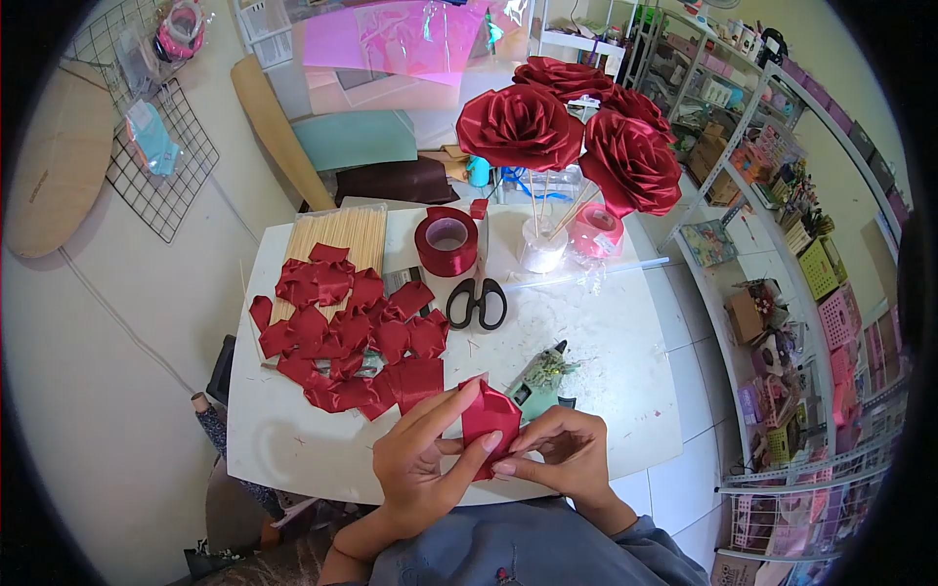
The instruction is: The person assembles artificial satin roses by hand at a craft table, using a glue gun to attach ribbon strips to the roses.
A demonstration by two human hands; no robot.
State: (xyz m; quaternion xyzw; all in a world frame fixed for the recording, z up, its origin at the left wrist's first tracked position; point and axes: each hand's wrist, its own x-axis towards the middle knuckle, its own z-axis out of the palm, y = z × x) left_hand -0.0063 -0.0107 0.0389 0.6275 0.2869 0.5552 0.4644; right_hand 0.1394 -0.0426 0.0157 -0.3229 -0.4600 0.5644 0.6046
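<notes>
While both hands meet over the near edge of the table (611, 337), I see the petal (491, 415), a folded piece of red ribbon, gripped between them, so it lies dead centre with neither hand having to reach. Its long axis runs away from the body and towards it, tipped a little to the left at the far end.

The left hand (420, 464) has the larger share. Its fingers stretch almost straight along the petal's left side, and the thumb presses in across the lower part. The right hand (572, 454) is curled narrow, fingertips pinching the lower right edge, wrist low by the table edge.

Just beyond the petal lies a glue gun (537, 376), nearer the right hand. The petal pile (342, 337) sits further off on the left, with scissors (477, 301) beyond.
</notes>
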